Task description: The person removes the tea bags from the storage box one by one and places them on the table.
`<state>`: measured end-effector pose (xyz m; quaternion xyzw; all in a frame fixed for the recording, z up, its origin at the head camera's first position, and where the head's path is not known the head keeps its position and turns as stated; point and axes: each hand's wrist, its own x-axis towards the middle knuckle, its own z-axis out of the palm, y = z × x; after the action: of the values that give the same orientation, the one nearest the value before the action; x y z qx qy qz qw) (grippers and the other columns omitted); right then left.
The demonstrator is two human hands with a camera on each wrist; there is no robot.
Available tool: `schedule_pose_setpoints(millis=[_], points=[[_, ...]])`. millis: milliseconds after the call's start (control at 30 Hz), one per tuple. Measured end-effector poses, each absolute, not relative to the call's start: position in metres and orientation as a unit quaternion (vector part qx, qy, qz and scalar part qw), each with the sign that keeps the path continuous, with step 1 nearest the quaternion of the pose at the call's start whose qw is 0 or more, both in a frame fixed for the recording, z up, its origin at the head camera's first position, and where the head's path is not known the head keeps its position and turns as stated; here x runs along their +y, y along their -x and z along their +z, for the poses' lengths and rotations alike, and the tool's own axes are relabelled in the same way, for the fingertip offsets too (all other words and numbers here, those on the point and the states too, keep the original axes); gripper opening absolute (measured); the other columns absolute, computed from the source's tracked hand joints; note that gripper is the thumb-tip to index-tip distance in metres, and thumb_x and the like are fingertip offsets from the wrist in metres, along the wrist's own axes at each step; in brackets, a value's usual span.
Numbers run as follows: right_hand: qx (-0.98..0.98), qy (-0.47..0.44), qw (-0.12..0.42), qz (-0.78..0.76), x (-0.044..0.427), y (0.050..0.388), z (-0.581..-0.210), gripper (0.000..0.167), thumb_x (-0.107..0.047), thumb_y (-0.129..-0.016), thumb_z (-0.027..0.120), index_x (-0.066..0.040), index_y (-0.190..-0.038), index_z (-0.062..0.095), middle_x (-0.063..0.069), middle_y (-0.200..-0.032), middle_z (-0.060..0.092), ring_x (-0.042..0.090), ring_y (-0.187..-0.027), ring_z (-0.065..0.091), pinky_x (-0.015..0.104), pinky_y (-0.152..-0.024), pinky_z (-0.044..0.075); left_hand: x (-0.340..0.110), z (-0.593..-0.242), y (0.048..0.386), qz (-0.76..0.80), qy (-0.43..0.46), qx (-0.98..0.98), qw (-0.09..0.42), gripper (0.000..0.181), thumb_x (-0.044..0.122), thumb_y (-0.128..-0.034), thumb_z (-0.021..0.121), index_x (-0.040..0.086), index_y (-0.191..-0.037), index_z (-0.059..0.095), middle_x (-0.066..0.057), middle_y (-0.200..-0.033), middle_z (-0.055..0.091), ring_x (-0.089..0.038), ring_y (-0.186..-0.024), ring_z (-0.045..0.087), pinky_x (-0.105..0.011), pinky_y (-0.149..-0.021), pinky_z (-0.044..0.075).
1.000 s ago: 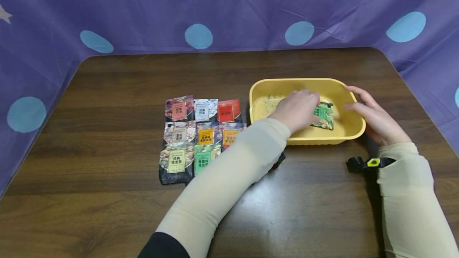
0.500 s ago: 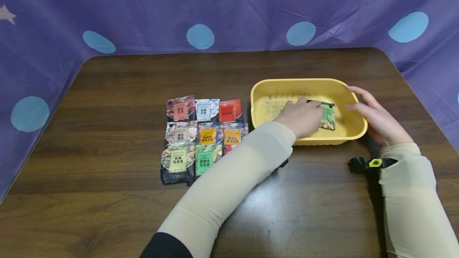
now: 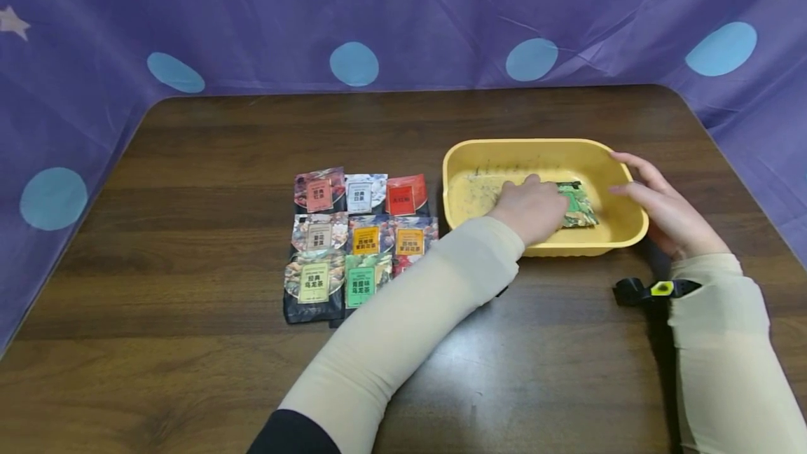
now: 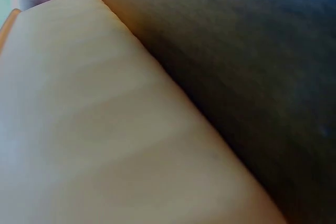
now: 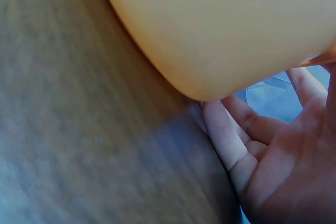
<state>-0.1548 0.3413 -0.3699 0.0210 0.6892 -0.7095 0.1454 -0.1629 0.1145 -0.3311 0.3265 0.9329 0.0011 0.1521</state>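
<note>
A yellow plastic basin [image 3: 479, 149] stands on the right part of the table, and a green tea packet [image 3: 575, 205] lies in it. My left hand [image 3: 529, 209] reaches over the near rim onto the packet's left side. Its fingertips are hidden, so whether they pinch the packet does not show. At the basin's right end my right hand [image 3: 671, 212] holds the rim, thumb over the edge. In the right wrist view, this hand's fingers [image 5: 223, 129] lie against the outer wall. The left wrist view shows mostly the basin's side wall [image 4: 105, 114].
Left of the basin, tea packets lie in rows, among them a red one [image 3: 401, 196], a white one [image 3: 359, 195] and a green-labelled one [image 3: 361, 286]. My left forearm [image 3: 403, 307] covers part of them. A purple curtain [image 3: 403, 12] hangs behind the table.
My left hand has sunk lower into the basin and moved slightly right. The green packet has turned a little under it. The right hand stays on the rim.
</note>
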Motion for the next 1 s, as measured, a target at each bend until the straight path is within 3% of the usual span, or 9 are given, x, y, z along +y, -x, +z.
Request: schedule_pose_setpoints(millis=[133,333,633,867,1000], points=[[0.688,-0.018,0.144,-0.711,0.3416,0.1546,-0.3700,0.045,-0.007,-0.101,0.048,-0.034,-0.137,0.041,-0.007,-0.126,0.039,0.006,-0.091,0.063,0.029,-0.064,0.057,0.1168,-0.3310,0.1628,-0.006,-0.324,0.937,0.133,0.021,0.039,-0.1017,0.053,0.036,-0.114,0.069,0.011,-0.131,0.060,-0.013,-0.113,0.050,-0.039,-0.091,0.048],[0.693,-0.020,0.148,-0.705,0.3415,0.1544,-0.3697,0.046,-0.007,-0.102,0.047,-0.034,-0.138,0.040,-0.009,-0.127,0.038,0.005,-0.091,0.062,0.029,-0.064,0.057,0.1166,-0.3321,0.1625,-0.012,-0.330,0.936,0.120,0.023,0.037,-0.0998,0.058,0.032,-0.120,0.067,0.007,-0.127,0.061,-0.014,-0.112,0.054,-0.033,-0.085,0.054],[0.692,-0.027,0.151,-0.705,0.3413,0.1546,-0.3693,0.046,-0.009,-0.102,0.048,-0.036,-0.137,0.040,-0.007,-0.125,0.039,0.005,-0.090,0.062,0.029,-0.064,0.057,0.1169,-0.3332,0.1624,-0.015,-0.323,0.938,0.123,0.027,0.038,-0.0986,0.059,0.024,-0.122,0.059,0.007,-0.125,0.063,-0.015,-0.110,0.054,-0.028,-0.086,0.051],[0.691,-0.024,0.151,-0.706,0.3417,0.1543,-0.3698,0.045,-0.009,-0.102,0.048,-0.036,-0.137,0.040,-0.007,-0.126,0.039,0.006,-0.089,0.062,0.029,-0.064,0.056,0.1161,-0.3338,0.1581,0.004,-0.284,0.952,0.110,0.055,0.050,-0.0888,0.065,0.022,-0.132,0.045,0.004,-0.122,0.058,-0.018,-0.114,0.046,-0.027,-0.082,0.048],[0.687,-0.020,0.150,-0.711,0.3417,0.1544,-0.3702,0.046,-0.008,-0.102,0.047,-0.035,-0.137,0.040,-0.006,-0.125,0.040,0.006,-0.089,0.063,0.029,-0.064,0.056,0.1168,-0.3350,0.1572,0.012,-0.262,0.960,0.093,0.062,0.053,-0.0853,0.069,0.023,-0.133,0.044,0.001,-0.121,0.055,-0.018,-0.112,0.046,-0.028,-0.078,0.050]])
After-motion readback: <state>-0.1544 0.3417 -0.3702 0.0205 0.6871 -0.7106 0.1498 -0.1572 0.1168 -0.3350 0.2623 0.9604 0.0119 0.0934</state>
